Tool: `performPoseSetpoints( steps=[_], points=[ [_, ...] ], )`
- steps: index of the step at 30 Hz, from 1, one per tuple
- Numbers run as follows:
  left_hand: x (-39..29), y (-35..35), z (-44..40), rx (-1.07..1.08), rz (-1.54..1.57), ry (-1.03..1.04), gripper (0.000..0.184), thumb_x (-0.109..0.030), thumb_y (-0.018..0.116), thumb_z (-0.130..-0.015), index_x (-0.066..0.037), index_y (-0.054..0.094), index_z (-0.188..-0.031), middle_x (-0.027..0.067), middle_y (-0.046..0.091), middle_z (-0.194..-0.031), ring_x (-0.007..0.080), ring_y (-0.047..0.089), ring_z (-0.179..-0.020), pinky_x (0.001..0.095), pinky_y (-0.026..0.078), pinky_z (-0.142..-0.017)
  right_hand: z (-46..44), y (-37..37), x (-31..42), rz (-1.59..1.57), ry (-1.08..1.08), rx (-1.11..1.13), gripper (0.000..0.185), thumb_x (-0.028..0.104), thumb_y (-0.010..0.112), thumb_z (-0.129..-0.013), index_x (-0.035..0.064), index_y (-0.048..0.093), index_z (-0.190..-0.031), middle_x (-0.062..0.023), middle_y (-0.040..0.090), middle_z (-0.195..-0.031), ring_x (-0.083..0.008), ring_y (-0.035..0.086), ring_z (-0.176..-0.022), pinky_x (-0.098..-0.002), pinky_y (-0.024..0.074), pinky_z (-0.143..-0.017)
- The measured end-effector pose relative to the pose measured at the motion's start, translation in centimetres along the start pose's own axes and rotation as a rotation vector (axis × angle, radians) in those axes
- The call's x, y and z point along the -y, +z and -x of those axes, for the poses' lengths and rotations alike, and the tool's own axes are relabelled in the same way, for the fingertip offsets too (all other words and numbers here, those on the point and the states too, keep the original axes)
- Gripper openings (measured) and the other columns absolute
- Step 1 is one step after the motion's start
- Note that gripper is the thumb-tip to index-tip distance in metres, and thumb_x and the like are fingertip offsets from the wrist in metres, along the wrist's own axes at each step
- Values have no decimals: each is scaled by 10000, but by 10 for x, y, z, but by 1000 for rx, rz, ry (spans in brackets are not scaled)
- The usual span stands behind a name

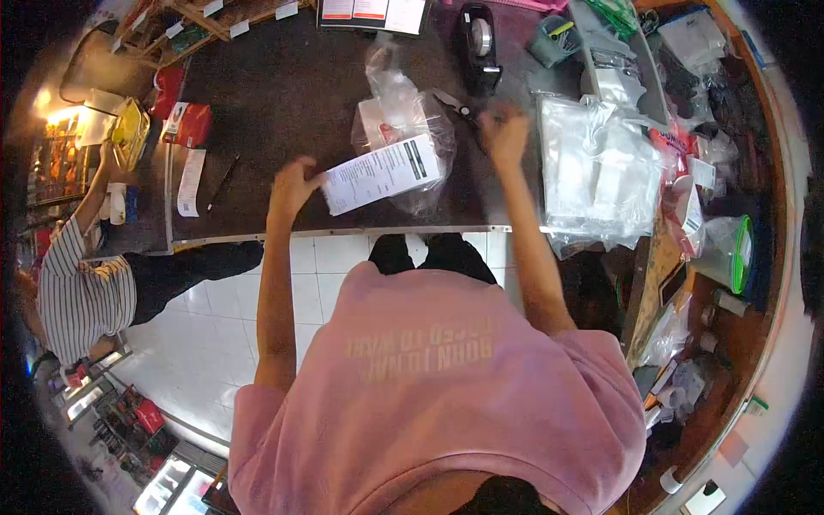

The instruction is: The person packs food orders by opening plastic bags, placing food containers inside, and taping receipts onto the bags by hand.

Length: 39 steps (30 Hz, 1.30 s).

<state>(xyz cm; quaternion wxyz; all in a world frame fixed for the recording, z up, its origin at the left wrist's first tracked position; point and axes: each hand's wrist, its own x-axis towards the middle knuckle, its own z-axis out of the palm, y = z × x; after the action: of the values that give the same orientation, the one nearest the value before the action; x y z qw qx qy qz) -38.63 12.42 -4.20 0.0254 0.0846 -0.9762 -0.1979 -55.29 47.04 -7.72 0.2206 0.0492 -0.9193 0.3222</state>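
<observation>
A printed white paper slip (382, 175) lies tilted over a clear plastic bag (403, 112) on the dark table. At the slip's left end is my left hand (294, 183), its thumb and fingers apart, touching or nearly touching the corner. My right hand (504, 133) is blurred, right of the bag, beside dark-handled scissors (455, 105); whether it holds their handles cannot be made out. A stack of clear plastic bags (592, 163) lies to the right of that hand.
A black tape dispenser (479, 43) and a cup (554, 43) stand at the back. A red packet (190, 125), a receipt (190, 183) and a pen (223, 183) lie left. Another person in a striped shirt (86, 296) is at the far left.
</observation>
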Motion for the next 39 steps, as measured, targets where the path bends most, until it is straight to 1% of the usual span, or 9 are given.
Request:
performPoseSetpoints(
  steps=[1,4,6,8,13,24,29,33,39],
  points=[
    [-35,-18,-1,-320,-625,-40,372,-306,624,-746,-29,586,-992,122,588,-915,244,574,-764,335,446,-690,-29,0,-15,-153,92,8,338,312,637,-685,8,601,-829,-227,552,-833,-366,516,-833,-428,423,-732],
    [-135,-61,-32,-495,306,60,339,-327,564,-795,-45,596,-980,108,573,-976,197,574,-822,298,463,-699,-109,40,-45,-132,190,107,388,380,595,-735,10,619,-850,-194,593,-809,-302,549,-766,-390,429,-683],
    [-192,-48,-45,-7,796,-20,267,-223,520,-839,3,592,-963,132,588,-971,227,585,-852,312,473,-733,-133,88,-57,-218,311,171,406,400,586,-755,-2,633,-782,-139,610,-712,-221,559,-645,-355,429,-618],
    [-229,16,-89,433,1296,-31,598,-484,359,-877,68,581,-929,158,596,-979,195,590,-826,293,481,-737,-134,75,-32,-357,353,250,433,424,573,-768,-3,637,-733,-101,601,-635,-168,539,-577,-332,419,-579],
    [-239,145,-178,263,1462,-452,735,-660,411,-760,44,620,-725,116,609,-696,205,586,-632,295,445,-593,-35,-85,33,-626,354,299,401,334,560,-814,42,553,-539,-8,494,-516,-97,430,-501,-274,353,-520],
    [-225,200,-163,-159,599,56,318,-361,618,-737,-49,677,-727,85,629,-624,159,595,-595,283,437,-569,88,-56,-61,-387,223,423,396,317,560,-827,30,578,-555,-86,544,-573,-172,517,-617,-296,394,-611],
    [-275,30,-98,-388,976,308,161,-144,636,-733,-12,639,-825,112,631,-825,215,606,-754,295,459,-692,81,-110,0,-964,668,752,363,290,477,-884,17,564,-661,-41,538,-600,-97,493,-535,-223,397,-510],
    [-170,-8,-39,-686,659,-48,99,-71,632,-727,-58,667,-819,83,571,-925,208,545,-801,285,429,-740,82,-94,74,-836,478,1126,408,311,525,-855,-14,554,-610,-51,545,-573,-91,528,-574,-233,413,-511],
    [-77,75,-36,-490,707,-365,851,-203,693,-698,-43,163,-1344,214,271,-1192,285,329,-1035,355,331,-874,100,-38,81,160,353,1074,637,591,522,-738,-30,606,-625,-175,582,-567,-221,603,-502,-313,478,-481]
  ],
)
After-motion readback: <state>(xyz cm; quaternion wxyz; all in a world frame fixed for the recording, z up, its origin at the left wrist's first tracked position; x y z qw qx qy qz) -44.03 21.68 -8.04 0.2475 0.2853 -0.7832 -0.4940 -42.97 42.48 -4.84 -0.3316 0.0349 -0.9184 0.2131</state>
